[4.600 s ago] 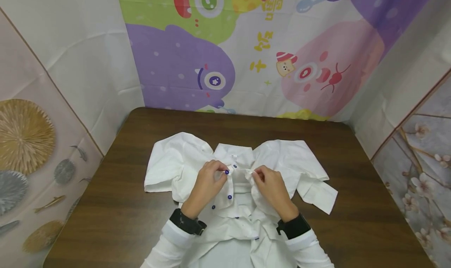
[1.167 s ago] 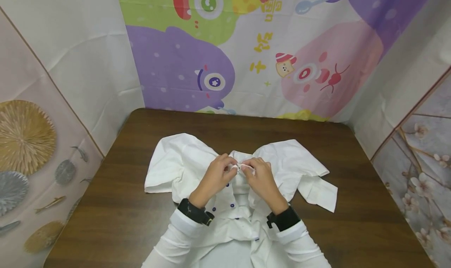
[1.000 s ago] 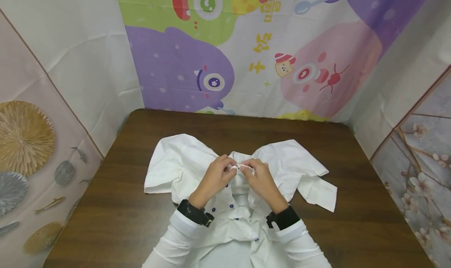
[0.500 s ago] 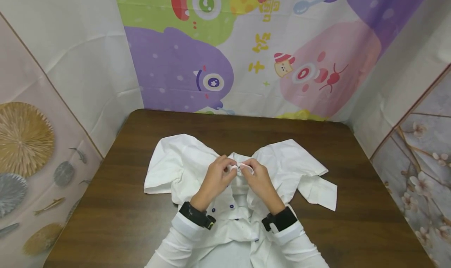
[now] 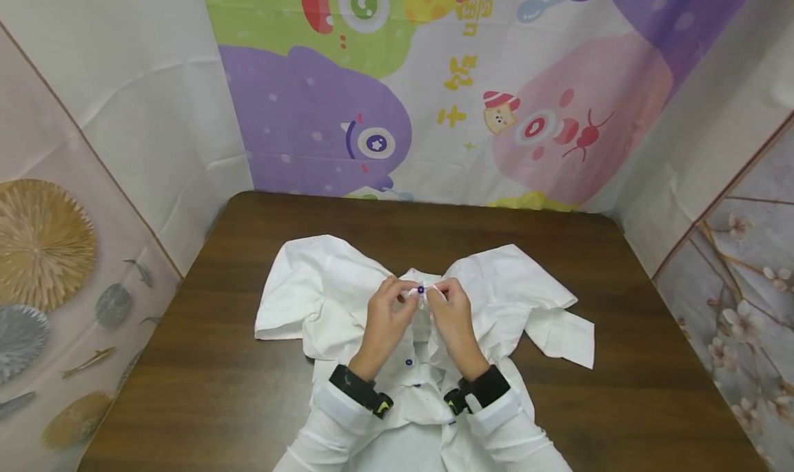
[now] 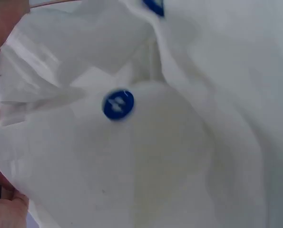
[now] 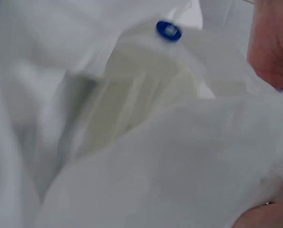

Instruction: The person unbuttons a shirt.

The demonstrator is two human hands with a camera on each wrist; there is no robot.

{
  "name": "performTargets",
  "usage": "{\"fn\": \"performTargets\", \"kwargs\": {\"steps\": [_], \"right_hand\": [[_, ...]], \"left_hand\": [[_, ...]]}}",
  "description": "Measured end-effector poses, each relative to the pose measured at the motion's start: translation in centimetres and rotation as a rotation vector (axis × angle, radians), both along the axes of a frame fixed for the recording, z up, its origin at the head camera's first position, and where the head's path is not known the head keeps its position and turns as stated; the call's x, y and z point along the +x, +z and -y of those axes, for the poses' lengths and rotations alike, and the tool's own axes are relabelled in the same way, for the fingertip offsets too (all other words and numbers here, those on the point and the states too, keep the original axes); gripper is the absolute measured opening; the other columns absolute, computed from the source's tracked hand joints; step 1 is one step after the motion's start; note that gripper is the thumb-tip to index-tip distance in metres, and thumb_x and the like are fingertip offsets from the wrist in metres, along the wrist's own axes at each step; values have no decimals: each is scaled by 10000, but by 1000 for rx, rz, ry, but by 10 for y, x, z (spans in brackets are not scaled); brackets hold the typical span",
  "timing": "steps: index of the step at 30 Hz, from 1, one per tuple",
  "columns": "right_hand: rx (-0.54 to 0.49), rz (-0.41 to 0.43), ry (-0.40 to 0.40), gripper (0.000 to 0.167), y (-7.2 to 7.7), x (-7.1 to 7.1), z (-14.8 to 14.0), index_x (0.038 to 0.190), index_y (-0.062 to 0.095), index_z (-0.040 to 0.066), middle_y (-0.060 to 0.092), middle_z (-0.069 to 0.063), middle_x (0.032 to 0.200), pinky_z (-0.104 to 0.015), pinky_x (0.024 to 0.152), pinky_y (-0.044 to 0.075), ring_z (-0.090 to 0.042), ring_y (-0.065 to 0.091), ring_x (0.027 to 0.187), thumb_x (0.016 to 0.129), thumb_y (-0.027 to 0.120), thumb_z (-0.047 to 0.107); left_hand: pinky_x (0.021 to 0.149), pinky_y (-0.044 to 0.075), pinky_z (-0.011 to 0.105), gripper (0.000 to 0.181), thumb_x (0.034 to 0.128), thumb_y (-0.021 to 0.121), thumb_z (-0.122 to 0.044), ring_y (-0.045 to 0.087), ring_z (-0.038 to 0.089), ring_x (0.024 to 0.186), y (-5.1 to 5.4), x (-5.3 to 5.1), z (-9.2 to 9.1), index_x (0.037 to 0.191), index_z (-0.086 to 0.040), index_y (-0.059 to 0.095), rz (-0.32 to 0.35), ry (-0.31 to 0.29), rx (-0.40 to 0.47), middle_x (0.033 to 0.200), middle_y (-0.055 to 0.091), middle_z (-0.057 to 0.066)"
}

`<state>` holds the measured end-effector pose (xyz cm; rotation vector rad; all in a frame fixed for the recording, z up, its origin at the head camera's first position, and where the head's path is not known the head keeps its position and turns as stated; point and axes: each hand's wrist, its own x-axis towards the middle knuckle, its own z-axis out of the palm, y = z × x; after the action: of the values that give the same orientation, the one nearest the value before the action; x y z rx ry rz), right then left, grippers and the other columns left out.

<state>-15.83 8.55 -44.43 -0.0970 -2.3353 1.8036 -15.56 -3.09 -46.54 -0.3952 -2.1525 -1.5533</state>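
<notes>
A white short-sleeved shirt (image 5: 347,286) with dark blue buttons lies spread on the table, collar toward the far side. Near the collar my left hand (image 5: 386,324) pinches one front edge, and my right hand (image 5: 455,324) pinches the other edge close beside it. One blue button (image 5: 420,290) shows face up between the fingertips. How far it passes through the opposite edge is too small to tell. Lower on the front sits another button (image 5: 409,362), with the cloth below it bunched. The left wrist view has a button (image 6: 118,104) on the fabric; fingers show at its left border.
The brown wooden table (image 5: 186,389) surrounds the shirt. A cartoon-printed curtain (image 5: 322,127) hangs behind its far edge, with patterned panels at both sides. The shirt's right sleeve end (image 5: 561,337) is folded out toward the right.
My hands, first apart on separate front edges, have come together near the collar. In the last half second the blue button has come into plain view between my fingertips, and my wrists have drawn closer.
</notes>
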Motion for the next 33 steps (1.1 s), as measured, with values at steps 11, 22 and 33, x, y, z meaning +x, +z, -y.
{"fn": "performTargets", "kwargs": {"steps": [11,22,33], "right_hand": [[178,-125,47,81,-2,7,-14,854,572,8,550,-81,752,-189,630,381,-95,455,692,794,621,34],[551,-255,434,173,-17,27,-37,911,534,58,486,5,767,-193,593,403,-82,453,664,799,661,25],[592,-97,542,240,-23,21,-51,1154,554,60,564,29,804,-223,649,447,-58,504,701,946,523,175]], "left_hand": [[729,501,345,112,841,652,-73,599,222,798,10,10,7,940,-39,692,78,-31,0,906,637,87],[806,475,384,161,819,654,-61,583,260,908,-5,29,43,975,-23,671,206,-74,-410,972,596,110],[754,423,353,220,862,532,37,502,231,832,-20,33,64,1009,-49,671,164,-168,-593,968,603,79]]}}
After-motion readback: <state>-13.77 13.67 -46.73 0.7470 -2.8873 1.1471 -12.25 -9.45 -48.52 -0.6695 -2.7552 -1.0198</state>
